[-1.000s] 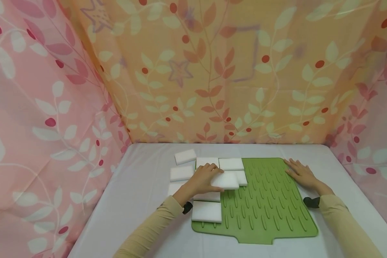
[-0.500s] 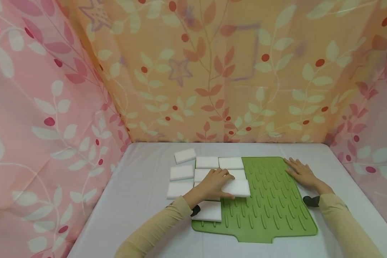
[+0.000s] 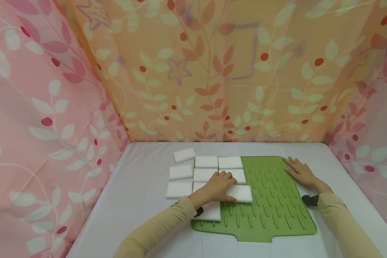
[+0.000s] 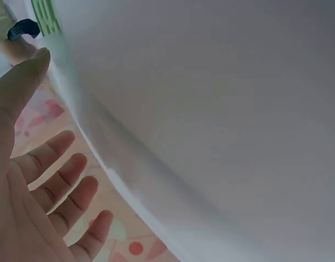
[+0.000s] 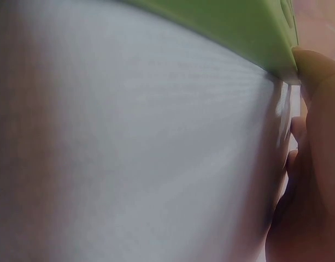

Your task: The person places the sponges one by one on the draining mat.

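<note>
In the head view, my left hand [image 3: 217, 188] holds a white rectangular block [image 3: 244, 194], likely a sponge, at its left part between thumb and fingers. It lies low over the green ridged drying mat [image 3: 267, 200], just below the second row of blocks. The left wrist view shows my thumb and curled fingers [image 4: 74, 169] beside a large white surface; the held block cannot be made out there. My right hand [image 3: 301, 172] rests with extended fingers on the mat's upper right edge. In the right wrist view, its thumb [image 5: 315, 63] touches the mat's edge [image 5: 238, 33].
On the mat's left part, several white blocks [image 3: 206, 162] lie in rows. Three more blocks [image 3: 181, 172] lie on the white tablecloth [image 3: 138, 186] left of the mat. Bare ridged mat extends to the right. Flower-patterned curtains [image 3: 213, 89] enclose the table at back and sides.
My left hand has moved right and toward me with the block, lowering it past the second row onto or close to the mat. My right hand has stayed at the mat's edge.
</note>
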Demonstrator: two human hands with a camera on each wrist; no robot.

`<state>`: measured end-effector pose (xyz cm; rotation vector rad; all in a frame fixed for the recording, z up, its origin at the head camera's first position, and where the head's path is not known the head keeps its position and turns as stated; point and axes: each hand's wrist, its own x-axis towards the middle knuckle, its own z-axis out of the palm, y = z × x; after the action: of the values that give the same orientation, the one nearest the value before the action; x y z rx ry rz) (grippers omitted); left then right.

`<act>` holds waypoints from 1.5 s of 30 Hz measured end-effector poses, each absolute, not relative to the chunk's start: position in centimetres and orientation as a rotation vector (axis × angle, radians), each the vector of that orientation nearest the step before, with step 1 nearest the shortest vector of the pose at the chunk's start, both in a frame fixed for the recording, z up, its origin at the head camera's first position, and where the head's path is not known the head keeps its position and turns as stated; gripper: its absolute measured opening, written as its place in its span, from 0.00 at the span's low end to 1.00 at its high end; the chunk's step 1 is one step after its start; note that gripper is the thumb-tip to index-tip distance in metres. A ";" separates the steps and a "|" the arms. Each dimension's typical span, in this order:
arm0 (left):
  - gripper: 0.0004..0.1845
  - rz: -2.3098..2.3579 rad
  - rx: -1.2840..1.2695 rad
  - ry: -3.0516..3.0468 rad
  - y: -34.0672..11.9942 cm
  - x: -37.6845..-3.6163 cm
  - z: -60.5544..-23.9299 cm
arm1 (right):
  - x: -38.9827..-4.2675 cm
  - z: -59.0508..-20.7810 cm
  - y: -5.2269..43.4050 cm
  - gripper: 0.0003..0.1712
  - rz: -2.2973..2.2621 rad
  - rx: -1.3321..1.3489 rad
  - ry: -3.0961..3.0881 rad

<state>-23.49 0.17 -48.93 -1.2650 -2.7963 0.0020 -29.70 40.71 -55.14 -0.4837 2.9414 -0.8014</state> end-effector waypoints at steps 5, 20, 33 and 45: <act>0.34 0.040 -1.267 -2.798 0.1 -23.3 -49.0 | -29.7 -55.1 40.6 0.35 -0.812 -0.483 2.937; 0.35 0.143 -1.273 -2.809 0.4 -23.2 -49.1 | -29.7 -55.0 40.7 0.35 -0.812 -0.498 2.945; 0.35 0.126 -1.241 -2.864 0.3 -23.1 -49.1 | -29.5 -54.9 40.6 0.34 -0.809 -0.504 2.949; 0.36 0.078 -1.216 -2.890 -0.4 -23.1 -48.5 | -29.5 -55.0 40.8 0.35 -0.807 -0.484 2.939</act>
<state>-23.09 -0.36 -48.47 -1.2160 -2.8903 0.0775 -29.53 40.75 -55.04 -0.4844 2.9393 -0.8072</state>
